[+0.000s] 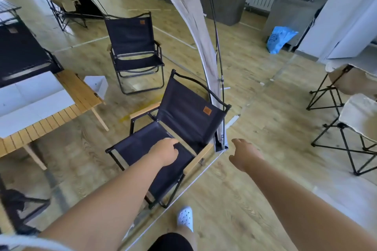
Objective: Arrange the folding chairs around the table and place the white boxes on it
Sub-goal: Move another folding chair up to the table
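Wood floor (224, 210) carries the near folding chair (184, 111), unfolded, seat facing left toward the table (81, 89) bearing white boxes (30, 98). Left hand (165, 152) over its seat and right hand (244, 154) beside its armrest are relaxed, holding nothing.

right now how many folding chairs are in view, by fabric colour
black: 3 (near black chair, far black chair, black chair at left edge)
beige: 3 (beige chair at back left, upper right beige chair, lower right beige chair)
total: 6 (lower-left dark frame unclear)
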